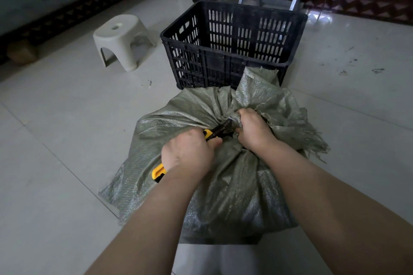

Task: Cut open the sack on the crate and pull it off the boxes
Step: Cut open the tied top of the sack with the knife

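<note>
Grey-green woven sack [223, 185], bulging and crinkled, mouth frayed; right hand [253, 131] with fingers clenched on its gathered neck, left hand [187, 152] with fingers gripping a yellow-black knife [218, 129]

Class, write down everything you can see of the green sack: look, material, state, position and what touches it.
The sack is grey-green woven plastic by its look, crinkled and bulging, its mouth gathered into a bunched neck with a frayed edge trailing right. It sits in front of a black crate; what it rests on is mostly hidden. The right hand grips the neck, and the left hand holds a yellow-and-black knife with its tip at that neck.
</note>
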